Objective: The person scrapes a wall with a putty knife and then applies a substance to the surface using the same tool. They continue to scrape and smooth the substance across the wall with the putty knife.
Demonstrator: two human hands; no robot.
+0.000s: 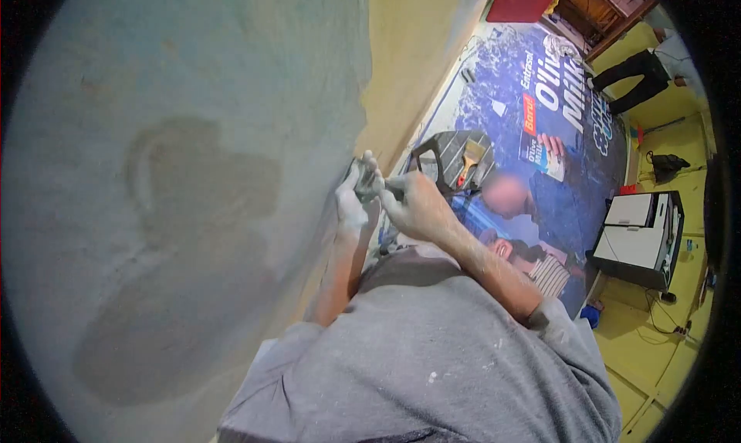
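My left hand (355,197), coated in pale dust, is raised close to the wall with its fingers curled upward. My right hand (421,207) meets it from the right, thumb and fingers pinched together at the left fingers. Something greyish seems to lie between the two hands, too small and covered to name. Beside them is the wall (255,72), with a grey-blue coat over most of it and a bare yellowish strip (401,57) along its edge. Shadows of my head and arms fall on the coated part.
A dark stool (432,161) to the right bears a paintbrush (469,164). A printed blue banner (494,69) covers the floor. Farther right stands a black-and-white cabinet (633,238) by a yellow wall (625,358). Another person (644,72) stands at the upper right.
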